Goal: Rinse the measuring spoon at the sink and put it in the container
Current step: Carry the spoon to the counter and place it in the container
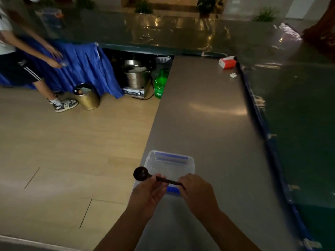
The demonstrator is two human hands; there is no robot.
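Observation:
A dark measuring spoon [143, 174] is held level just above the near left corner of a clear plastic container [188, 161] with blue clips, which stands open on the grey counter [203, 109]. My left hand [147, 194] pinches the handle close to the round bowl, and the bowl sticks out to the left past the counter's edge. My right hand [196, 192] grips the far end of the handle over the container's near rim. No sink shows in this view.
A red and white box [227, 62] lies at the counter's far end. On the floor to the left stand a green bottle [160, 84], a steel pot on a cooker [136, 78] and a brass bin [88, 96]. A person [21, 69] stands by a blue cloth.

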